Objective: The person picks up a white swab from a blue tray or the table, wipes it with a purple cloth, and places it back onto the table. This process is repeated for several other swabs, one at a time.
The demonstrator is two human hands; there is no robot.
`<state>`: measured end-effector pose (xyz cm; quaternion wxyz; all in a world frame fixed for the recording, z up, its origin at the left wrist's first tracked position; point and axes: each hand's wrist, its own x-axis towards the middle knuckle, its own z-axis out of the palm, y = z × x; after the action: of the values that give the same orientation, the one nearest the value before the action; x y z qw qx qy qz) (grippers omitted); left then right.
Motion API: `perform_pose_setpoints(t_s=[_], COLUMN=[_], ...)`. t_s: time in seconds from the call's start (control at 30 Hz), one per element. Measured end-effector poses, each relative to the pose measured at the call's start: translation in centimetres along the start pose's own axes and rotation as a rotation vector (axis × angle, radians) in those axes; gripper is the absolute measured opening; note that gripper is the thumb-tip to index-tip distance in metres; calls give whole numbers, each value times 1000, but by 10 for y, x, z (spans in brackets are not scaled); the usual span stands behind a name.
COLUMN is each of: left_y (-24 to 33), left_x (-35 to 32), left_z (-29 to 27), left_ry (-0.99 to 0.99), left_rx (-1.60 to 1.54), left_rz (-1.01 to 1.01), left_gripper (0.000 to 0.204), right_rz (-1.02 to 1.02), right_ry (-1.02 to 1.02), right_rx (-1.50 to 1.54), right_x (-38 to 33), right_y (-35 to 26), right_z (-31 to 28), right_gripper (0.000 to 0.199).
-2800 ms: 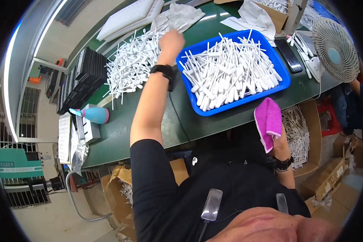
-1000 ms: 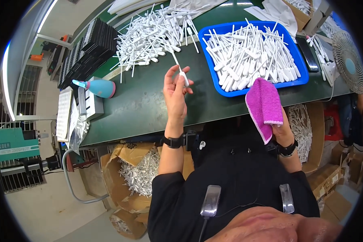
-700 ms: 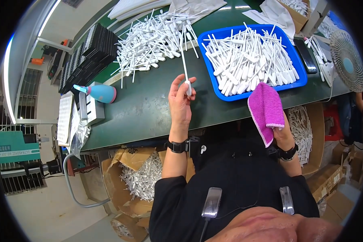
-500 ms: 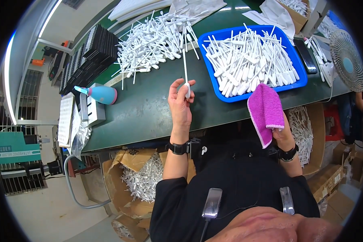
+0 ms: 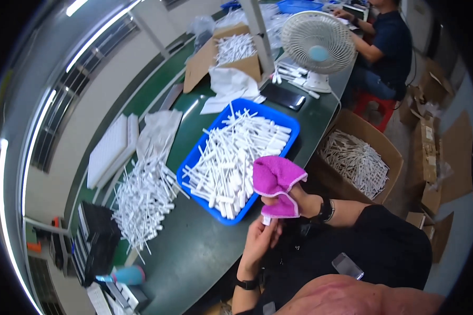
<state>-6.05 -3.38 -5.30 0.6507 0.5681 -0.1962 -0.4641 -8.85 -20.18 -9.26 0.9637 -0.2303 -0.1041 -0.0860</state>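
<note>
My right hand (image 5: 302,197) is closed on a magenta cloth (image 5: 274,177) with a pale stitched edge, in front of the blue tray. Just below the cloth, my left hand (image 5: 257,242) pinches the broad white end of a plastic stick (image 5: 267,220). The rest of that stick is out of sight, behind or inside the cloth. Many similar white sticks with thick ends fill the blue tray (image 5: 290,122). A loose heap of white sticks (image 5: 141,202) lies on the green table, left of the tray.
A phone (image 5: 283,97) and a fan (image 5: 318,44) stand beyond the tray. Cardboard boxes of sticks are on the table (image 5: 199,62) and at the right (image 5: 391,185). A blue spray bottle (image 5: 129,275) and black trays (image 5: 97,231) sit at the left. Another person (image 5: 386,44) sits farther back.
My left hand has brought the stick right and toward me, to the cloth in my right hand. The cloth is now bunched around my right hand. The view has turned to the right.
</note>
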Motion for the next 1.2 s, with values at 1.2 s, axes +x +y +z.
perform_pose_setpoints(t_s=[1.2], left_y=[81], left_x=[32], left_z=[-13], left_ry=[314], left_rx=[247], left_rz=[294], left_gripper=[29], right_rz=[88], right_ry=[-290], right_rx=[-917], right_x=[-12], right_y=[-25], right_z=[-1], right_gripper=[56])
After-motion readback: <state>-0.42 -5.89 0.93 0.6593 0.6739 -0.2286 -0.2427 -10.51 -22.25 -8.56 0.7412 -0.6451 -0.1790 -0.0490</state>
